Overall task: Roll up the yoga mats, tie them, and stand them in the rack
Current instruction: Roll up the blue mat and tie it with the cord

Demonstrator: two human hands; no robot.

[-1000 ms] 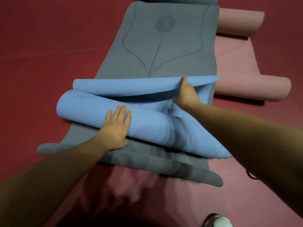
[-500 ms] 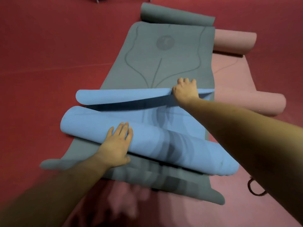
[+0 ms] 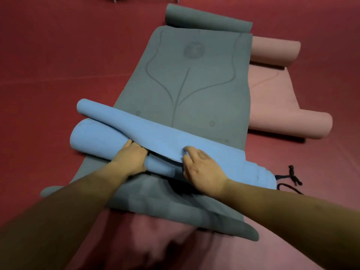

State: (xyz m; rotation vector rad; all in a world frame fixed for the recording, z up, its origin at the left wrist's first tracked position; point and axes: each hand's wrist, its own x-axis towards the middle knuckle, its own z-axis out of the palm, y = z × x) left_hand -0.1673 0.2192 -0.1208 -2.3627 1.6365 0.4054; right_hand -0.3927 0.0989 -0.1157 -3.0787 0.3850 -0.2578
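Blue mat (image 3: 161, 137), grey mat (image 3: 194, 90), pink mat (image 3: 272, 98): matt foam-like; black cord (image 3: 292, 176) braided; floor (image 3: 58, 75) matt red.

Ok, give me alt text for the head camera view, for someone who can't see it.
The left hand and right hand are on a nearly rolled blue yoga mat lying across a flat grey yoga mat on a red floor. A pink yoga mat lies to its right.

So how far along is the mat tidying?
Done: nothing yet; no mat is tied. In hand: the left hand and right hand grip the blue mat, nearly rolled, its last flap loose. Left: the grey mat and pink mat lie mostly flat, and the black cord lies unused.
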